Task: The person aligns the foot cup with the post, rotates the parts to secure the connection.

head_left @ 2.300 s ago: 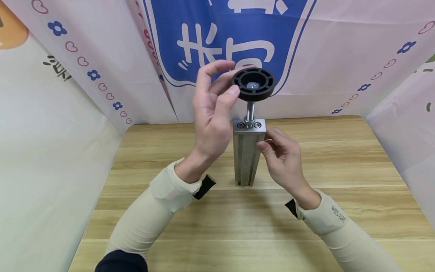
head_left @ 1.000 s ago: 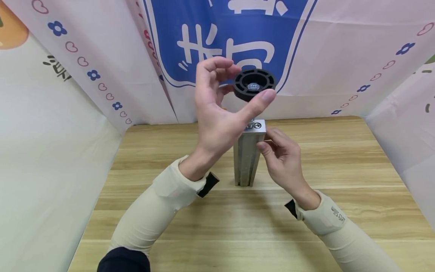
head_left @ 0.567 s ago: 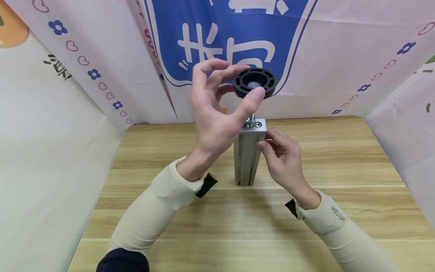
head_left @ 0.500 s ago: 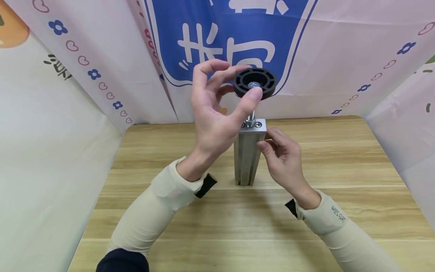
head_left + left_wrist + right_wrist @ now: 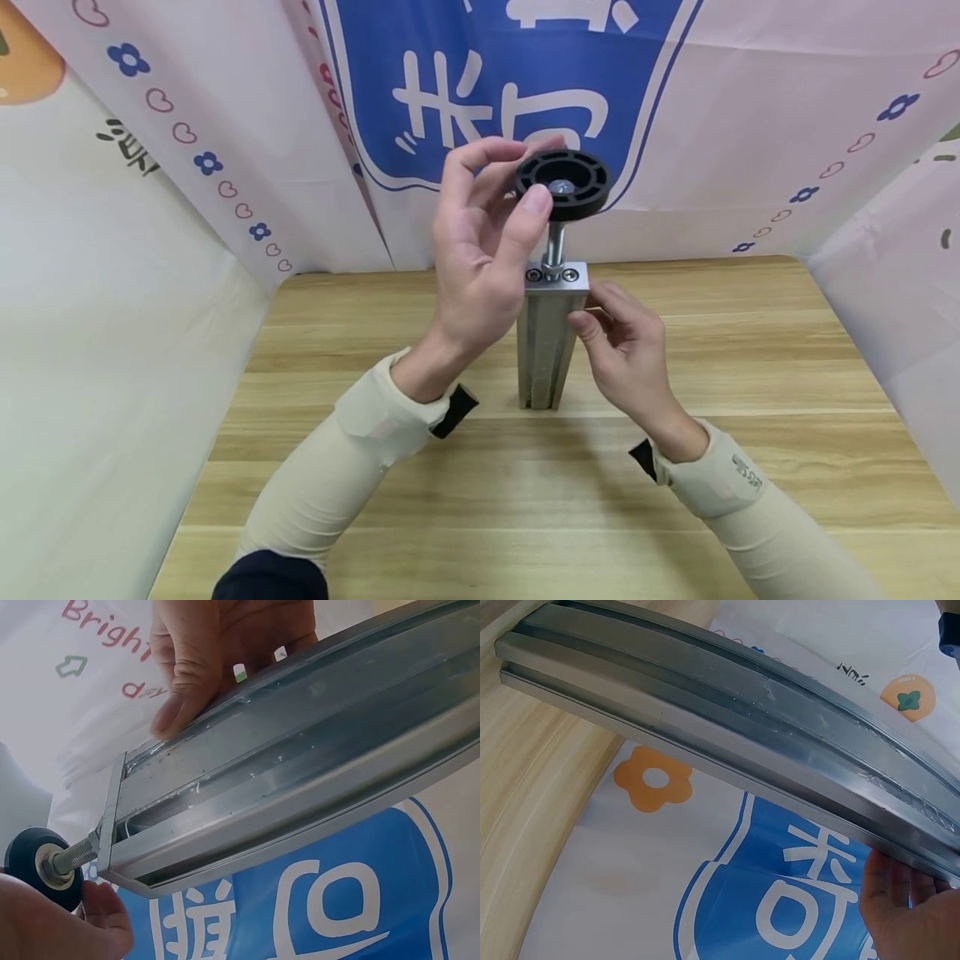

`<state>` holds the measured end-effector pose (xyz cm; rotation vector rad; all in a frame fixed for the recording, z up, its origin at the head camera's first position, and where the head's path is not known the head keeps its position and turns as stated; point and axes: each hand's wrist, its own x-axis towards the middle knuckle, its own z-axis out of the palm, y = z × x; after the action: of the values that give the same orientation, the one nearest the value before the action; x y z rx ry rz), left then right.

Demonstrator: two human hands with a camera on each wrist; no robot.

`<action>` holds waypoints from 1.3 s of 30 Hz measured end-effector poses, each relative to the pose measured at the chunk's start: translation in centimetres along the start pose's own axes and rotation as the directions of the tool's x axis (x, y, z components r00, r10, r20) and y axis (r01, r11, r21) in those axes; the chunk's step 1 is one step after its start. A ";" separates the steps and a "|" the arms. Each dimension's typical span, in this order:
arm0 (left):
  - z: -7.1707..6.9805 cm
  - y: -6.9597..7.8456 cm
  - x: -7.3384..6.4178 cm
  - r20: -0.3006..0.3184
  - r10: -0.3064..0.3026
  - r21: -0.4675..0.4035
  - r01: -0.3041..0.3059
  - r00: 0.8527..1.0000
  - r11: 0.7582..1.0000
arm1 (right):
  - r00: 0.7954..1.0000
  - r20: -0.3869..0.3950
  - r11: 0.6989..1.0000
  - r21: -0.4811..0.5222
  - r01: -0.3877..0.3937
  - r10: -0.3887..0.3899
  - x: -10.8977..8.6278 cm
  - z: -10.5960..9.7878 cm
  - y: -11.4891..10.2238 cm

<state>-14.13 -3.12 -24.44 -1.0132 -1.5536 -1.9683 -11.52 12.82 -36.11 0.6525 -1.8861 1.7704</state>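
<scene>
An aluminium profile (image 5: 542,350) stands upright on the table, with an end plate (image 5: 557,287) fixed by screws at its top. From the plate rises the threaded stud of a levelling foot, whose round black base (image 5: 588,204) faces up. My left hand (image 5: 480,275) pinches that base at its left edge, thumb on the near side and fingers behind. In the left wrist view a nut (image 5: 52,866) sits where the stud (image 5: 75,856) meets the base. My right hand (image 5: 630,350) grips the profile just below the plate, its thumb on the near edge; its other fingers are partly hidden.
The wooden table (image 5: 360,500) spreads out around the profile. Behind it hangs a white cloth with a blue printed sign (image 5: 450,50); pale side walls (image 5: 90,333) close in at left and right. Both wrists wear cream bands with black pieces (image 5: 453,412) attached.
My left thumb has swung across the black base to the right, then back left, uncovering the stud and the plate's left screw. The right hand and the profile have stayed in place.
</scene>
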 end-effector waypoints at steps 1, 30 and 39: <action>0.0 0.0 0.0 -0.005 0.001 0.003 -0.001 1.000 1.000 | 1.000 0.000 1.000 0.001 0.001 -0.001 0.0 0.0 0.0; 0.6 0.1 0.4 -0.089 -0.053 0.114 0.063 0.995 0.991 | 1.000 0.002 1.000 0.006 0.029 -0.029 0.1 -0.1 0.1; 0.1 -0.3 0.3 -0.066 -0.003 0.127 0.012 0.998 0.992 | 1.000 -0.008 0.999 0.022 0.028 -0.028 0.1 0.0 0.1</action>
<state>-14.53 -2.92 -24.44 -0.8837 -1.6257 -1.8619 -11.70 12.79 -36.12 0.6759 -1.8457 1.7762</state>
